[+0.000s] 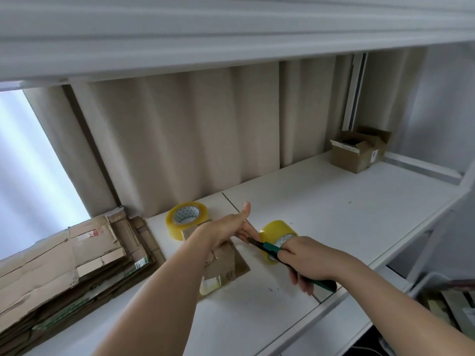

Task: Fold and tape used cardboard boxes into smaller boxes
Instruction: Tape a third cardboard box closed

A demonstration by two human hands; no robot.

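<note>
Right grip (305,258) on cutter (272,247), above cardboard (226,265)

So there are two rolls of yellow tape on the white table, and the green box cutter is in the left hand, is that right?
Not quite. The head view shows the green box cutter gripped in the right hand, not the left; the left hand is open over a small cardboard piece. The rest holds: two rolls of yellow tape sit on the white table.
</note>
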